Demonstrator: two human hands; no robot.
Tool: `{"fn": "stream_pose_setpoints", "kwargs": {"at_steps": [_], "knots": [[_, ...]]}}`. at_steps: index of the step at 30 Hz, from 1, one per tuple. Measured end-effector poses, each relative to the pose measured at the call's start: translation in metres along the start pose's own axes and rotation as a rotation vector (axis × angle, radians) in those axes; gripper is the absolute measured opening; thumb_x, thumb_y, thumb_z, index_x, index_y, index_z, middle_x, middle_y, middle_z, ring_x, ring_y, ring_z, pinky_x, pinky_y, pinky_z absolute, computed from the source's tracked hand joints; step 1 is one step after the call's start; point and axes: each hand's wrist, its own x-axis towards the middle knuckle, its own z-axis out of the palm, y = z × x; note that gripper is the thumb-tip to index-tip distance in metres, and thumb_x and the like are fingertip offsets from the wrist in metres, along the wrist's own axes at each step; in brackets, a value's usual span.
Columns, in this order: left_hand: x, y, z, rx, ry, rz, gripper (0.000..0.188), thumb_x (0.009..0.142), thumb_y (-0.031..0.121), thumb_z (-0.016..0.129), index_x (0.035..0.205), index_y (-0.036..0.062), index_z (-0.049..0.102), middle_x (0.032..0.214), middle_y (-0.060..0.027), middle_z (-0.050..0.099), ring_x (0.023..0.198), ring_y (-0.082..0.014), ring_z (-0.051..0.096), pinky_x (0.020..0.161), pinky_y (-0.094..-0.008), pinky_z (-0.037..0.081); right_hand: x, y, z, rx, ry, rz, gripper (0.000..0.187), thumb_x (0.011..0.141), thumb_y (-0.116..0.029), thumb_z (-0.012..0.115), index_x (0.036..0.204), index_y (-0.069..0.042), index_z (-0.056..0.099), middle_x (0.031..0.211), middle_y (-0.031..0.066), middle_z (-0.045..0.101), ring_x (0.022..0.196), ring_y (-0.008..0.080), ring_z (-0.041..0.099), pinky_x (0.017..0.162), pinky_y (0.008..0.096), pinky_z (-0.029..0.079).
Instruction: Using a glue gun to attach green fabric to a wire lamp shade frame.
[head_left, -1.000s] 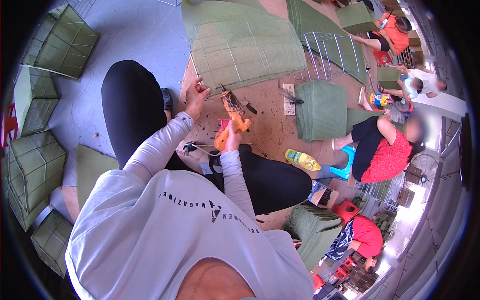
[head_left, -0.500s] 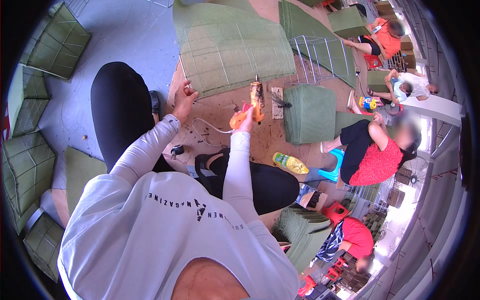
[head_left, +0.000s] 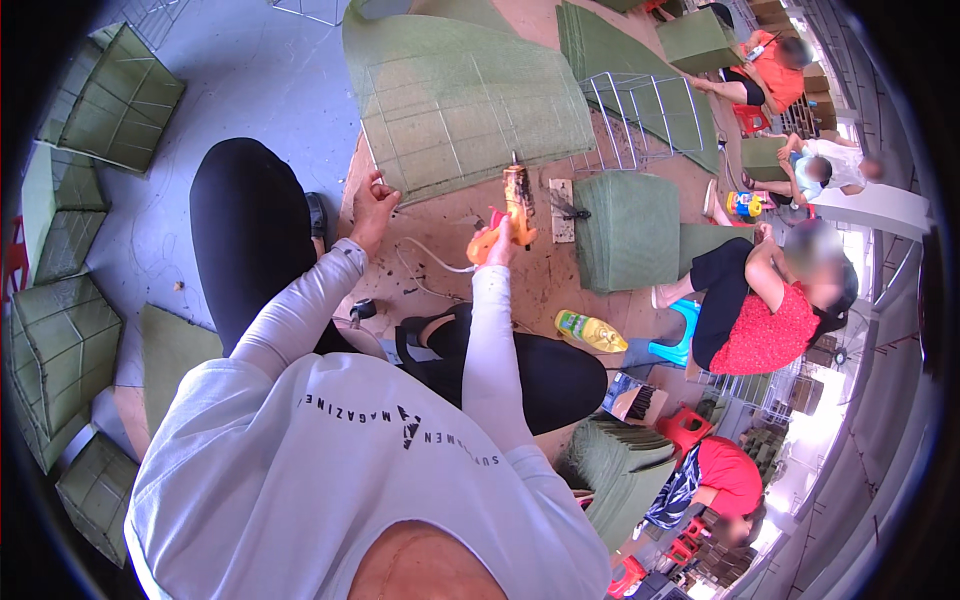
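Observation:
My right hand (head_left: pixel 495 248) grips the handle of an orange glue gun (head_left: pixel 518 205) with a dark-stained barrel. Its nozzle points away from me and meets the near edge of a green mesh sheet (head_left: pixel 460 90) in the picture; whether they touch I cannot tell. A thin wire frame (head_left: pixel 445 125) shows through that sheet. At the near left corner of sheet and frame, my left hand (head_left: pixel 373 215) has its fingers curled and pinched at the frame's edge. A white cord (head_left: pixel 435 258) trails from the gun to the left.
Right of the gun stand a small board (head_left: pixel 562 210) and a stack of green mesh pieces (head_left: pixel 628 232). A bare wire frame (head_left: pixel 640 120) lies beyond. Nearer are a yellow bottle (head_left: pixel 590 330) and another mesh stack (head_left: pixel 620 465). Covered frames (head_left: pixel 125 100) line the left; several people sit right.
The whole view has shifted slightly, moving things a little down and right. Both hands keep nearly the same places by the sheet, and the glue gun stays in my right hand.

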Motion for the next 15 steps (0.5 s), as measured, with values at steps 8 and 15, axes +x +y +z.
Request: {"fn": "stream_pose_setpoints", "kwargs": {"at_steps": [8,15], "knots": [[0.001,-0.002,0.002,-0.002,0.017,0.004,0.048,0.072,-0.003,0.06,0.117,-0.0001,0.041,0.071,0.0011,0.049,0.066,-0.0068,0.048,0.059,-0.0202,0.04,-0.071,0.037,0.009,-0.177,-0.007,0.126,0.029,0.08,-0.033,0.06,0.092,-0.009,0.049,0.063,0.0055,0.052,0.048,0.0175,0.052,0.042,0.0287,0.045],[0.002,-0.006,-0.002,-0.046,-0.003,0.03,0.048,0.073,-0.004,0.058,0.117,-0.0003,0.04,0.072,-0.0005,0.051,0.067,-0.0082,0.05,0.06,-0.0212,0.042,-0.112,0.066,0.01,-0.294,-0.123,0.179,0.029,0.08,-0.032,0.06,0.09,-0.007,0.05,0.062,0.005,0.053,0.047,0.0158,0.052,0.043,0.027,0.045]]}}
